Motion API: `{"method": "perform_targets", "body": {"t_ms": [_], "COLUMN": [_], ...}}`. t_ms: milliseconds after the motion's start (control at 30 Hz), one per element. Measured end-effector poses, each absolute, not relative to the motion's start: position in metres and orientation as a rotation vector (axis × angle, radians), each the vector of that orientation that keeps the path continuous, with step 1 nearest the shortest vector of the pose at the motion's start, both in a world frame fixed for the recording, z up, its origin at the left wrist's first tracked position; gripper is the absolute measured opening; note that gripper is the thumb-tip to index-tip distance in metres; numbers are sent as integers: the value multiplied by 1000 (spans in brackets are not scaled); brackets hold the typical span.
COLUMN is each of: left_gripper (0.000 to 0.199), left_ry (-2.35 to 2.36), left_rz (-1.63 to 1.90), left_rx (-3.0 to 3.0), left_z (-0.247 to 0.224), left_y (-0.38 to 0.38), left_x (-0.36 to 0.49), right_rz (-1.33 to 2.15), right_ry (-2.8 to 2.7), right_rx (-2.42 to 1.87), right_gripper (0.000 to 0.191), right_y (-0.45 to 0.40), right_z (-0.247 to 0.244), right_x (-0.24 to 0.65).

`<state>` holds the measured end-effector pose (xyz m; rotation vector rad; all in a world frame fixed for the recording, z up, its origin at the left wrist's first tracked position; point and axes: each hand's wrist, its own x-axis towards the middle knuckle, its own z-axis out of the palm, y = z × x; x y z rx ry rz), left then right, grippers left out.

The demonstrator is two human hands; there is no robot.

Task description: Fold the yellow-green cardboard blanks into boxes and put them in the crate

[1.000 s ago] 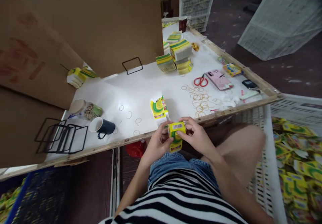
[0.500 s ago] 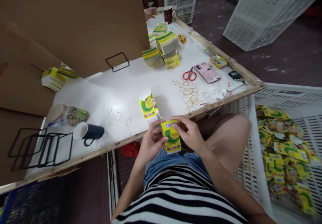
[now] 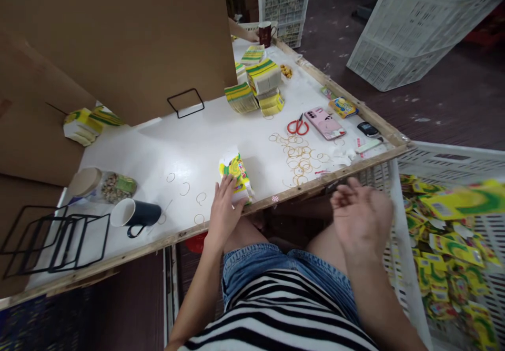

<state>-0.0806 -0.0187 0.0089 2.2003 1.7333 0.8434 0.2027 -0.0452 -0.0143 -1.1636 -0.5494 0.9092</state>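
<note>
My left hand (image 3: 224, 209) rests on a small stack of yellow and green cartons (image 3: 235, 172) near the table's front edge, its fingers stretched over the upper carton. Over my right thigh, my right hand (image 3: 361, 214) is raised with its fingers apart and nothing in it, slightly blurred. A yellow and green carton (image 3: 465, 201), smeared by motion, is in the air above the white crate (image 3: 445, 153) at the right. More such packets (image 3: 453, 246) lie loosely inside that crate.
The white table (image 3: 142, 151) bears rubber bands (image 3: 300, 156), red scissors (image 3: 298, 126), a pink phone (image 3: 325, 123), bundled cartons (image 3: 264, 77), a dark mug (image 3: 145, 212), a jar (image 3: 118, 187) and black wire racks (image 3: 79, 240). Another person's hand (image 3: 250, 35) is by a brown mug (image 3: 265, 34).
The carton that both hands held has left them and is over the crate. My right hand has moved right and opened. My left hand has moved onto the cartons on the table.
</note>
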Motion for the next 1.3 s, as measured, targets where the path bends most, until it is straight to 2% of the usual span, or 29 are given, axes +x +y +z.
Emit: {"method": "perform_targets", "body": {"t_ms": [133,233,500,800,900,1033,1167,1300], "left_gripper": [32,32,42,41,38,34,46,50], "left_ry": [1748,1717,1686,1672,1658,1596,1621,1471], "left_rz": [886,869,879,943,970,1088,1311,1498], "left_rx": [2270,2301,2216,2129,2089,1984,1765,1400], "left_z": [-1,-1,-4,-9,-8,-5,1,7], "left_y": [-15,-16,-22,-23,-23,-25,-27,-23], "left_x": [-85,-86,-87,-88,-88,-89,-89,-90], "right_rz": [1199,1262,862,649,621,610,719,1095], "right_ry": [-454,-736,-1422,-1546,-1500,-1382,-1260,-1088], "right_rx": [-1054,-1128,-1272,-1281,-1285,-1299,-1277,-1159], "right_gripper": [30,26,40,45,40,23,9,19], "right_y": [-36,-19,26,18,15,13,9,-3], "right_z": [-13,-13,-34,-37,-33,-27,-19,-8], "right_x": [141,105,48,43,41,39,44,53]}}
